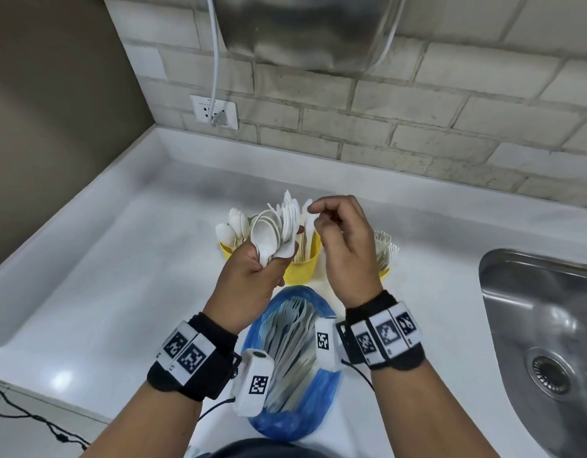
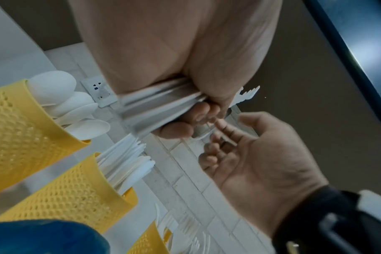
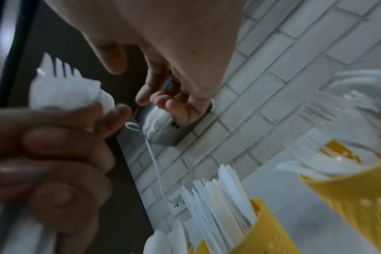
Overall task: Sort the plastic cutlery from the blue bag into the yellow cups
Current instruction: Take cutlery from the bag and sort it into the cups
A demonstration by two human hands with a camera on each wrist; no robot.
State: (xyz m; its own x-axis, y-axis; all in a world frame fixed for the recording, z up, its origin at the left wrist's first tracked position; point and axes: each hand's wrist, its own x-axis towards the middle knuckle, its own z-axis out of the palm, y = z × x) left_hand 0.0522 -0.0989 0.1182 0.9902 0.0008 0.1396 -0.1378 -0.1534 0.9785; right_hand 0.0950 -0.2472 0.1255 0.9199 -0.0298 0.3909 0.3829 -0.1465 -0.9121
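Note:
My left hand [image 1: 272, 259] grips a raised bundle of white plastic spoons and forks [image 1: 275, 233] by the handles [image 2: 154, 106], above the cups. My right hand [image 1: 315, 214] hovers beside the bundle's top with curled fingers. Thumb and forefinger are at the tip of one white piece; whether they pinch it is unclear. Three yellow perforated cups stand behind: the left cup [image 1: 226, 251] holds spoons, the middle cup [image 1: 302, 269] holds knives, the right cup [image 1: 384, 272] holds forks and is partly hidden by my right hand. The blue bag [image 1: 285, 421] lies open below my wrists with more cutlery inside.
A steel sink [image 1: 543, 325] is set into the white counter on the right. The tiled wall behind carries a socket [image 1: 214, 112] with a white cord and a metal appliance [image 1: 305, 28]. A black cable [image 1: 28, 418] runs at the lower left.

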